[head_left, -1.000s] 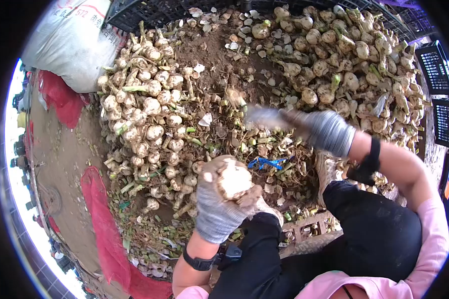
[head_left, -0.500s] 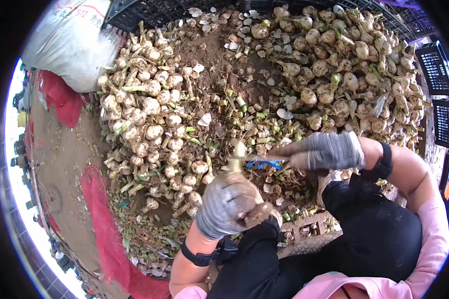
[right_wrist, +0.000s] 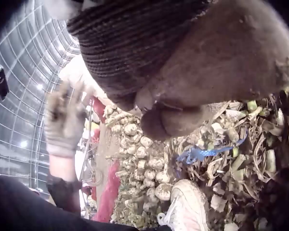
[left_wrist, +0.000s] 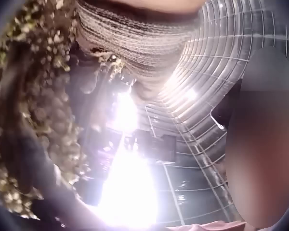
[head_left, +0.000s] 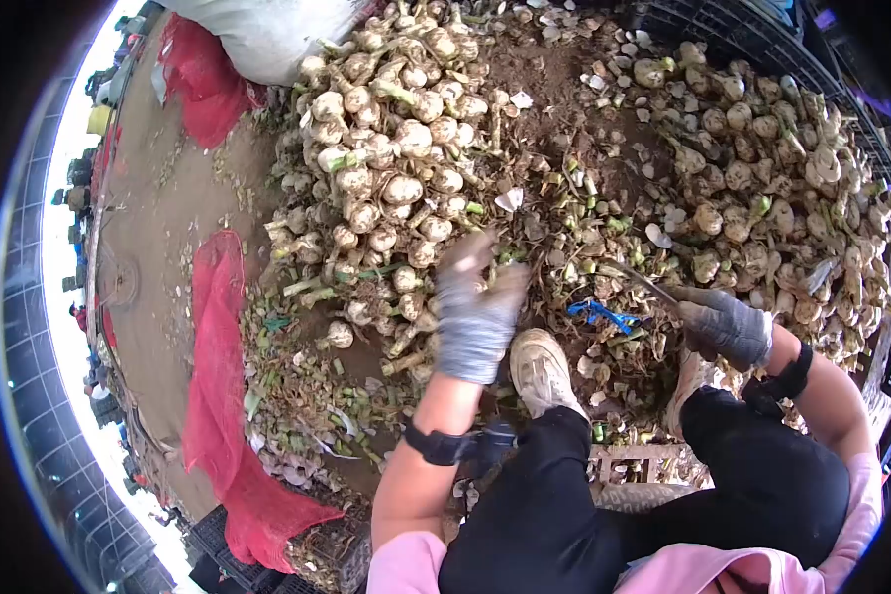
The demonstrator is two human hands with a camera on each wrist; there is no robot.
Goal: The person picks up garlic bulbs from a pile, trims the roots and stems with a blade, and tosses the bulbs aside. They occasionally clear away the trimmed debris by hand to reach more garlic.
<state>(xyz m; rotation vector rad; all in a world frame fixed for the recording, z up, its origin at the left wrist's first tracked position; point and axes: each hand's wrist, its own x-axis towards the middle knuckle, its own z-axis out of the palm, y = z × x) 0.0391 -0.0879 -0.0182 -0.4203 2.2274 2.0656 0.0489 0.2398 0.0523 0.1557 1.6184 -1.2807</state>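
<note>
The gloved left hand (head_left: 480, 312) is over the near edge of the left pile of garlic bulbs (head_left: 403, 190), its fingers spread and slightly blurred, holding nothing that shows. In the right wrist view the same left hand (right_wrist: 65, 118) appears raised with fingers extended. The gloved right hand (head_left: 728, 325) grips the handle of a knife, whose thin dark blade (head_left: 643, 282) points up and left above cut stems. Close in the right wrist view, the right hand (right_wrist: 197, 62) has curled fingers. The left wrist view shows mainly the left glove's cuff (left_wrist: 139, 41).
A second garlic pile (head_left: 762, 188) lies at the right. Trimmed stalks and a blue strap (head_left: 604, 315) lie between the piles, near a shoe (head_left: 543, 371). Red netting (head_left: 218, 366) runs down the left side; a white sack (head_left: 267, 35) and black crates (head_left: 733, 35) stand behind.
The left hand has let go of the garlic it held and moved up and opened. The right hand with the knife has drawn away to the right. The head view has shifted left.
</note>
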